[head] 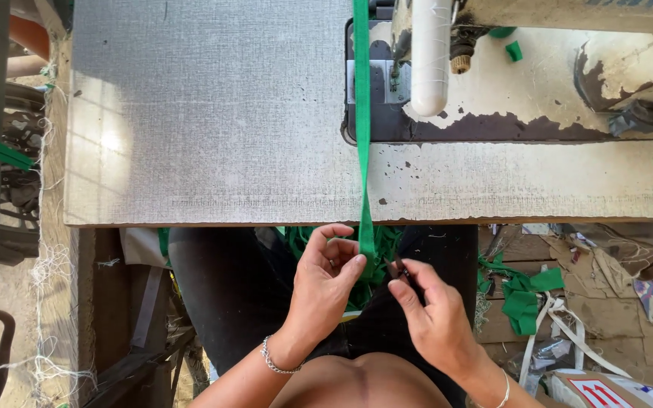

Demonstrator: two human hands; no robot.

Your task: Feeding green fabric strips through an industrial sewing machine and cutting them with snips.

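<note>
Left hand (325,279) grip pinching green strip (362,113) below desk (213,113) near edge; right hand (432,317) grip pinching small dark tool (400,270); white-red carton (606,389) near right.

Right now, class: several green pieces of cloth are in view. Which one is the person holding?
The long green strip running from the sewing machine across the table, pinched by the left hand. The green scraps lie untouched on the floor.

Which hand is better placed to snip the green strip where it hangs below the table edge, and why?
Probably the right hand: it already holds a small dark tool, apparently snips, right beside the green strip. The left hand pinches the strip, so it is occupied holding it steady.
</note>
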